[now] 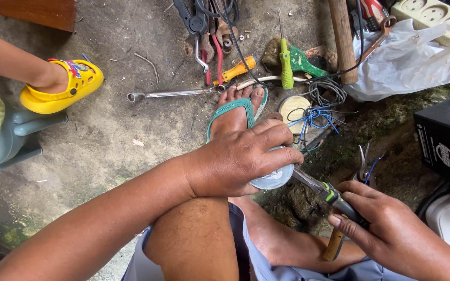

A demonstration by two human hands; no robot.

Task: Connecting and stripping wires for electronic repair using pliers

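My left hand (pixel 240 156) grips a round grey disc-shaped part (pixel 274 178), fingers curled over its top. My right hand (pixel 391 231) holds pliers with black, green and yellow handles (pixel 329 195); their metal jaws reach to the disc's right edge. Both hands work above my knee and my foot in a green flip-flop (pixel 233 112).
Tools lie on the concrete floor: a long wrench (pixel 170 94), orange-handled and green-handled screwdrivers (pixel 286 65), a wooden handle (pixel 342 39), tape roll (pixel 294 107), blue wire tangle (pixel 313 118). A white plastic bag (pixel 407 62), a black box (pixel 446 143) on the right. Another person's foot in a yellow clog (pixel 63 83) at the left.
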